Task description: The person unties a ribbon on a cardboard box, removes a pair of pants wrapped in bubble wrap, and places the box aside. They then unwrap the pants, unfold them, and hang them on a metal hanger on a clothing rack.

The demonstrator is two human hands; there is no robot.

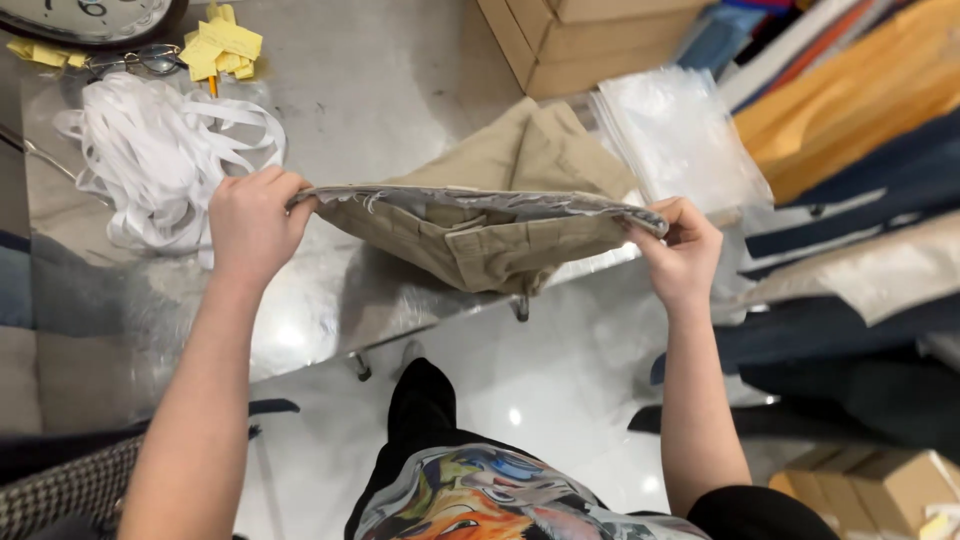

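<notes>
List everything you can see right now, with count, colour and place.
trousers: one, khaki, folded, inside the bag
bag: one, clear, held open over the table edge
table: one, shiny metal, centre
tape: one tangle, white, table left
notes: small pile, yellow, table top left
clock: one, partly cut off, top left
glasses: one pair, beside the notes
carton: one, brown, top centre
spare bags: stack, clear, right of the trousers
left hand: grips the bag's left rim
right hand: grips the bag's right rim
</notes>
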